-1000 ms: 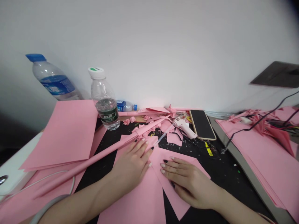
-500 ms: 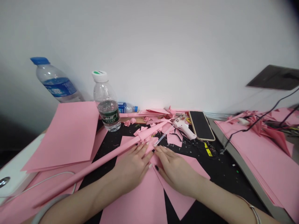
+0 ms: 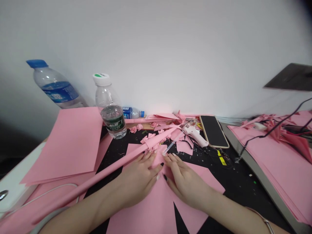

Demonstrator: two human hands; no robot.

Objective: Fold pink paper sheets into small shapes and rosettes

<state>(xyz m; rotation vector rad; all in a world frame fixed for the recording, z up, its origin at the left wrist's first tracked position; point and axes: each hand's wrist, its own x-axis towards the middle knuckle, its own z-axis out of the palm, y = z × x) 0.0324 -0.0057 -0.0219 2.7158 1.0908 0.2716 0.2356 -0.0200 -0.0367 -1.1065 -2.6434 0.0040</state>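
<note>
1. Two bare hands are on the paper: my left hand [image 3: 138, 178] and right hand [image 3: 186, 185] lie open and flat, fingers lightly bent, neither clenched nor grasping.
2. Under them, a pink paper sheet [image 3: 148, 211] lies at the counter's front-middle edge on a black mat [image 3: 241, 185]. I'm pressing it down, my fingertips close together near its pointed end.
3. Nearest in the way, a long rolled pink paper tube [image 3: 97, 177] runs diagonally just past my left fingertips.
4. Toward the back edge are pink paper scraps [image 3: 148, 138], a hot glue gun [image 3: 195, 136], a phone [image 3: 214, 131] and a green-labelled water bottle [image 3: 110, 109]. A stack of pink paper [image 3: 68, 143] sits to the left.
</note>
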